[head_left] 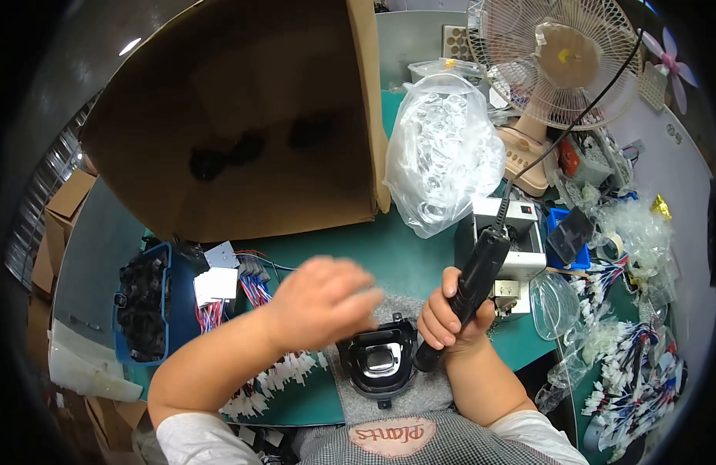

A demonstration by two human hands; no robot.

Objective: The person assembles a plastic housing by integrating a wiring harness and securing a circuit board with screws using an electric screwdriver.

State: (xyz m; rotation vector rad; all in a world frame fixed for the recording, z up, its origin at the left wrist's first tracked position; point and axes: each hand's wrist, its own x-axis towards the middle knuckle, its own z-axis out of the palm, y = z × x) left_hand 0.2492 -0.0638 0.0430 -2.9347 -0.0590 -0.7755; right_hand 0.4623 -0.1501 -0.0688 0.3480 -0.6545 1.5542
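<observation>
My right hand (451,318) is wrapped round a black corded electric screwdriver (482,267), its cord rising from the upper end. The tool's lower end is beside a black plastic housing (359,380) with a shiny, rounded centre piece; I cannot tell whether they touch. That housing lies on a grey foam mat (432,395) in front of me. Above and left of it is my left hand (323,302), smeared by motion, so its fingers and anything in them cannot be made out.
A large cardboard box (296,230) gapes at the back left. Near it stands a blue bin (170,291) of small black parts. Wire bundles (277,376) lie by my left forearm. Farther right are a bag of clear parts (443,155), a screw feeder (521,263) and a fan (528,167).
</observation>
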